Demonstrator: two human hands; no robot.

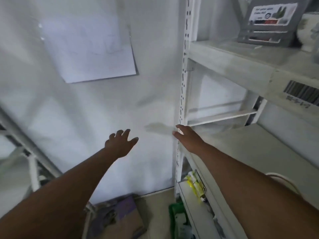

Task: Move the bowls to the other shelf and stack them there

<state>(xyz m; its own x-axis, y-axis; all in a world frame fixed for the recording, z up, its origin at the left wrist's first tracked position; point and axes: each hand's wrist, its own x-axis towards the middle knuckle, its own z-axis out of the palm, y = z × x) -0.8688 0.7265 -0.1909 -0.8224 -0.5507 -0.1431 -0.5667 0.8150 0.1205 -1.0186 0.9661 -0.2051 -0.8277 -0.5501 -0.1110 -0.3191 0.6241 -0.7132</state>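
Note:
Both my arms reach forward toward a white wall. My left hand (120,144) hangs in the air with fingers spread and holds nothing. My right hand (188,137) is stretched flat beside the front post of the white shelf unit (233,66), also empty. A white rounded rim (283,180), perhaps a bowl, peeks out behind my right forearm on the middle shelf. A white patterned vessel (309,30) stands on the upper shelf at the far right. The picture is blurred.
A grey boxed item (269,23) with a label sits on the upper shelf. Yellow items (195,185) lie on a lower shelf, a green tray (179,219) below. A second white rack (25,149) stands at left. A paper sheet (89,50) hangs on the wall. Cardboard (120,219) lies on the floor.

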